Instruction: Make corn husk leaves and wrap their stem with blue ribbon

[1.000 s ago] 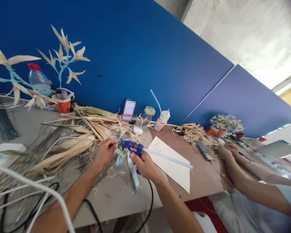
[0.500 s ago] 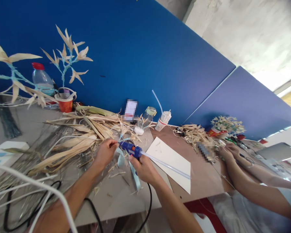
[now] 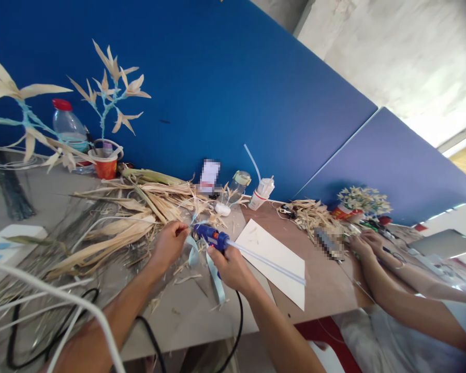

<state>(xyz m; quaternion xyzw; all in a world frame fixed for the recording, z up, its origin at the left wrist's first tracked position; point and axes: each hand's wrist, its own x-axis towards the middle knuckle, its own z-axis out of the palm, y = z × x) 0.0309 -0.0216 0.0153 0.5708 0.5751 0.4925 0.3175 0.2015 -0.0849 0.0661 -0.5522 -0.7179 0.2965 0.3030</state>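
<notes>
My right hand (image 3: 233, 267) is wrapped round the handle of a blue glue gun (image 3: 210, 237), with a long clear glue stick (image 3: 267, 262) sticking out of its back. The gun's tip points left, close to my left hand (image 3: 173, 241). The fingers of my left hand are pinched together near the tip; what they hold is too small to make out. A light blue ribbon (image 3: 216, 282) hangs between the hands. Dry husk flowers (image 3: 198, 202) with a light blue stem lie just beyond the gun.
Dry husks (image 3: 140, 223) and thin wires cover the left side. Behind stand a red cup (image 3: 105, 167), a bottle (image 3: 68, 124), a glass jar (image 3: 238, 186) and a white cup (image 3: 259, 196). White board (image 3: 275, 254) lies right of centre. Another person's hands (image 3: 363, 243) work at far right.
The glue gun and my right hand have shifted very slightly to the right. My left hand stays pinched in almost the same place.
</notes>
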